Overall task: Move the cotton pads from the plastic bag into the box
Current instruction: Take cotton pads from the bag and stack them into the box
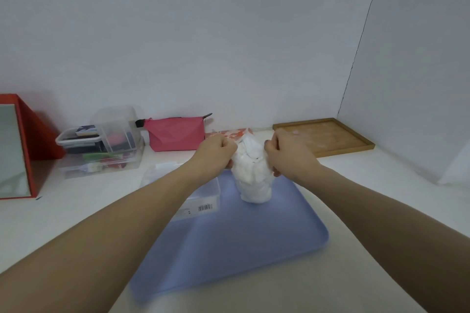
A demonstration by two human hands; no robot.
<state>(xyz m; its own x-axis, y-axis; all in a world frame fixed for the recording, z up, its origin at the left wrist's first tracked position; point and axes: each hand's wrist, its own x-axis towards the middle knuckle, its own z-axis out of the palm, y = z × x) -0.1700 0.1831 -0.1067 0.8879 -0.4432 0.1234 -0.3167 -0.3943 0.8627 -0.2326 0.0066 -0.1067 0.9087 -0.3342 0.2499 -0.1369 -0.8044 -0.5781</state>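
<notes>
Nearest the camera, two bare forearms reach forward from the bottom corners and converge toward the middle of the scene. Below them lies a blue tray [236, 249] on the white table [381, 211], its near edge blurred.

Further out, on the tray's left side and partly hidden under the left forearm, sits the clear box [203, 198], a barcode sticker showing on its near wall; whether anything is inside cannot be told.

Now the hands. The left hand [216, 151] is curled into a fist, knuckles up, fingers pinched on the left side of the plastic bag [251, 170]. The right hand [287, 154] mirrors it, closed tight on the bag's right side, wrist bent slightly down. Between them the bag stands upright, its bottom touching the tray's far part, and the white cotton pads [254, 185] bulge inside it.

Beyond the hands, a patterned orange-and-white packet [229, 133] lies flat. To the left there is a pink pouch [176, 133], then stacked clear organizers [106, 145], and a red-framed mirror [15, 150] at the far left edge. To the right, a wooden tray [328, 136] sits against the wall.
</notes>
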